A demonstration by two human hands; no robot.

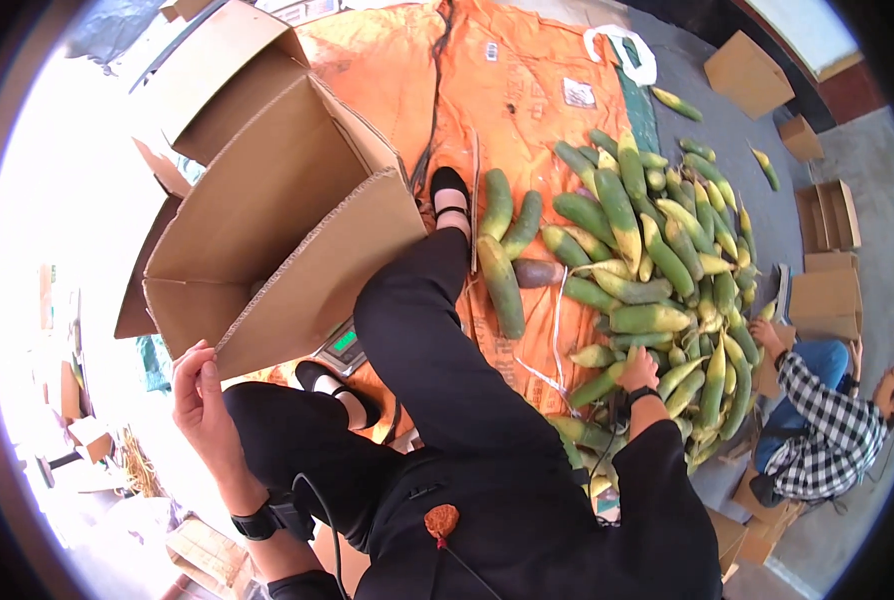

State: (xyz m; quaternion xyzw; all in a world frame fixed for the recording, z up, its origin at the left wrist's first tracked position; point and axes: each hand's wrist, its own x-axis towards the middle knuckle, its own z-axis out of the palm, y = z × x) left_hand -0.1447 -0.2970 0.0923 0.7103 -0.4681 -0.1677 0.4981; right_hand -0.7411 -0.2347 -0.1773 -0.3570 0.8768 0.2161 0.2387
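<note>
At the left, my left hand (pixel 200 402) has its fingertips and thumb closed at the near corner of an open cardboard box (pixel 317 272). The box stands upright with its flaps raised, and its visible inside is bare cardboard. My right hand (pixel 638 372) reaches into a big heap of green radishes (pixel 650 319) with pale yellowish ends. Its fingers are closed around the end of one radish (pixel 597 386) at the heap's near left side; part of the grip is hidden. Several loose radishes (pixel 504 285) lie between the heap and my foot.
Under the heap spreads an orange tarp (pixel 387 60). A scale (pixel 344 345) with a lit green display sits partly under the box. At the right, a person in a checked shirt (pixel 817 420) reaches to the heap. Cardboard boxes (pixel 748 75) stand around the edges.
</note>
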